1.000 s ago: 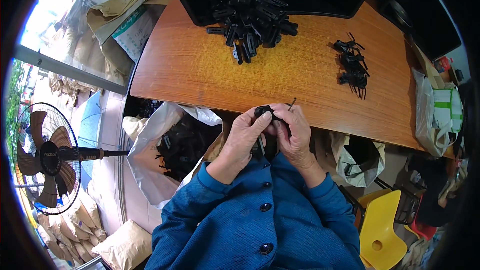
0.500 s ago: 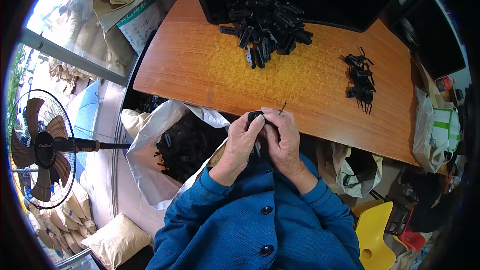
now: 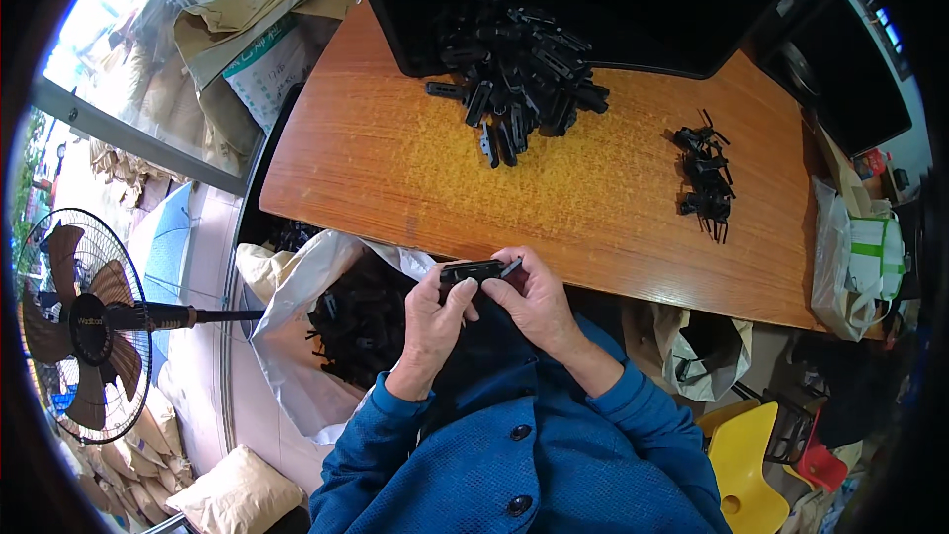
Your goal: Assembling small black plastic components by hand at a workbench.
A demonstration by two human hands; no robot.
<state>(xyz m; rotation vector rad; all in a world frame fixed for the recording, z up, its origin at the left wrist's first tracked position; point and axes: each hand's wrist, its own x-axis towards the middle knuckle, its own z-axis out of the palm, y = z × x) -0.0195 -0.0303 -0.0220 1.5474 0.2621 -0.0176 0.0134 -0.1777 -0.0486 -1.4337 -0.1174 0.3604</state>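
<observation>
A long, narrow black plastic part (image 3: 473, 270) is held level just in front of the table edge. My left hand (image 3: 433, 324) is closed on its left end, thumb on the near side. My right hand (image 3: 536, 309) pinches its right end, where a thin greyish strip (image 3: 511, 267) slants up between the fingers. Whether that strip is joined to the black part I cannot tell. Beyond my hands, on the wooden table (image 3: 336, 138), lies a heap of similar black parts (image 3: 519, 79). A smaller cluster of black pieces with thin prongs (image 3: 706, 178) lies on the right.
Left of my lap stands a white sack (image 3: 287, 336) of black parts. An open bag (image 3: 717, 361) is under the table's right side, near a yellow chair (image 3: 743, 465). A fan (image 3: 89, 326) stands far left. A dark screen (image 3: 633, 10) backs the table.
Both hands have come down and toward me, and a little apart. The black part now shows lengthwise between them. The thin dark piece that stuck up by the right fingers is no longer visible there.
</observation>
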